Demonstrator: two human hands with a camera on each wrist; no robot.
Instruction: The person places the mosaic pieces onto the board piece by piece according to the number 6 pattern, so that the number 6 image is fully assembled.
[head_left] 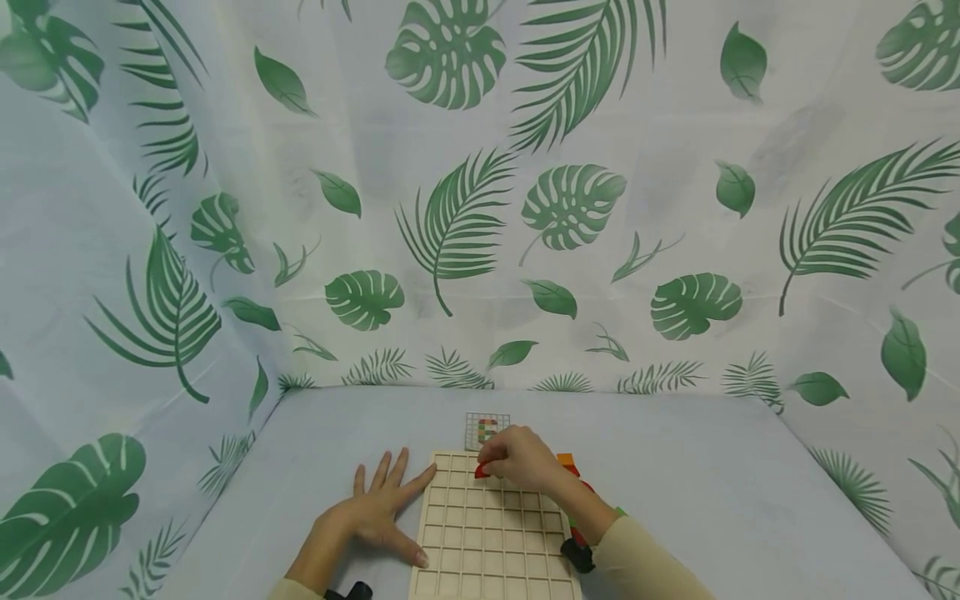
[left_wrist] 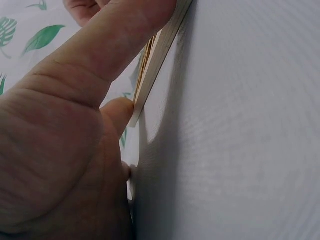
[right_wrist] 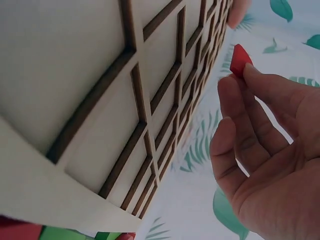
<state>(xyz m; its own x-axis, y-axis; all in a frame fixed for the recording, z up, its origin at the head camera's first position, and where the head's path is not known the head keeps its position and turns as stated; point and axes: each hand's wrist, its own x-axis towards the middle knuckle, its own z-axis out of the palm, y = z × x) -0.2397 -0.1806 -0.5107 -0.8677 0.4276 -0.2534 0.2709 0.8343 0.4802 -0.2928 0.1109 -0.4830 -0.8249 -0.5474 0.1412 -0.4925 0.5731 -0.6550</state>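
Thumb and fingertips of the right hand (head_left: 520,460), pinched together on a small red block (head_left: 481,470), kinda wedge-shaped going by the right wrist view. Held over the far end of the pale wooden grid board (head_left: 491,537), a bit left of the middle. Can't tell about contact with the wood, honestly. Other fingers of that hand loosely bent.

Over to the left hand (head_left: 375,510): spread wide, nothing in it. Thumb and index finger right at the board's left edge, thumb nearer the body, index up toward the far corner. Looks braced against the side in the left wrist view.

Board itself flat on the pale grey tabletop (head_left: 750,483), raised strips making rows of square cells. Just past its far edge, a little gridded card (head_left: 472,432) with a red, green and orange pattern, too small to read properly.

Along the board's right side, partly behind the right forearm: an orange block (head_left: 566,459), another red block (head_left: 587,485) and a bit of a green block (head_left: 620,511).

Beige sleeves (head_left: 648,567) on both arms, plus a black wrist camera (head_left: 577,555) on each. All around the back and sides, white fabric (head_left: 480,125) with green leaf prints.
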